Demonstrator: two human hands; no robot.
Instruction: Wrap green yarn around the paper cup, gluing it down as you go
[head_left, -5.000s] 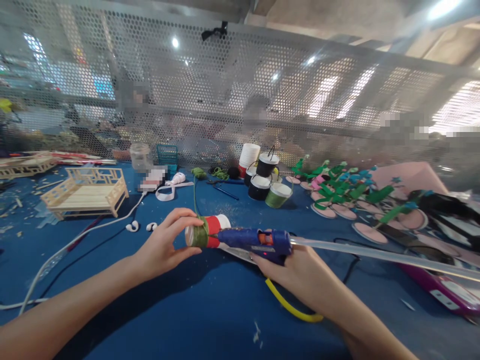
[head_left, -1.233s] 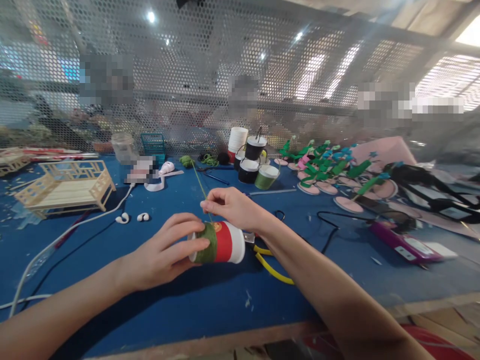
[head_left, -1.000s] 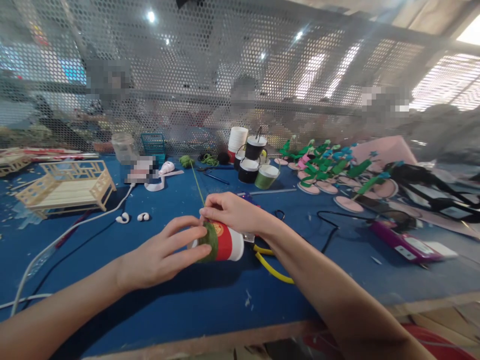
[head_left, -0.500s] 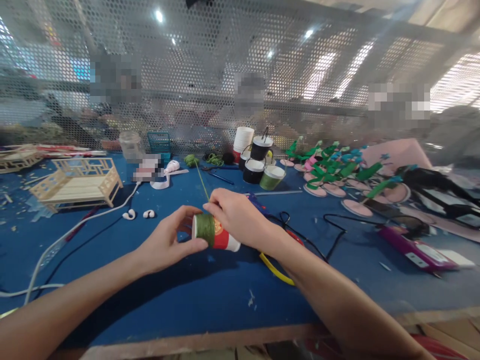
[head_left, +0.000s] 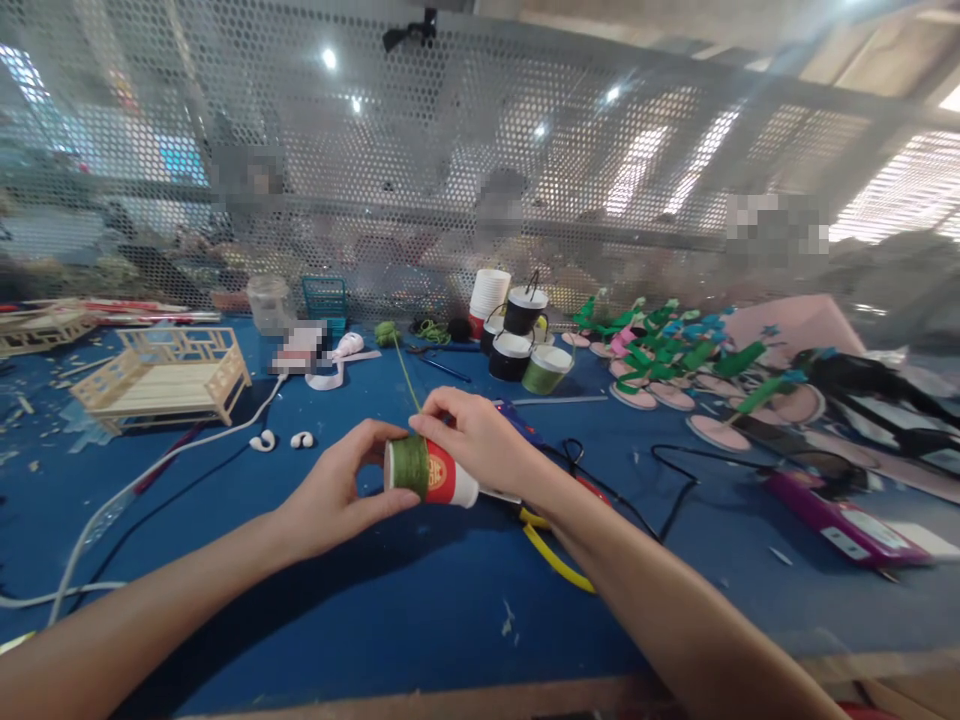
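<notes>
Toward the front edge of the tabletop (head_left: 420,630), yellow handles (head_left: 556,566) are partly covered by the right forearm (head_left: 645,590). Above the middle, a tilted paper cup (head_left: 439,474) is clasped by the left hand (head_left: 346,492) and green yarn (head_left: 408,378) pinched by the right hand (head_left: 480,432), by which a glue gun (head_left: 520,422) is partly hidden. Toward the back edge, black buckets (head_left: 511,364) are stacked.

Cup (head_left: 442,485) looked to be smooth paper; its green yarn wrap (head_left: 409,465) was matt and fibrous. Miniature bench (head_left: 172,387) appeared unvarnished wood. Perforated screen (head_left: 450,150) looked like dull metal. Power strip (head_left: 844,520) was glossy plastic; tabletop (head_left: 405,620), smooth and matt.
</notes>
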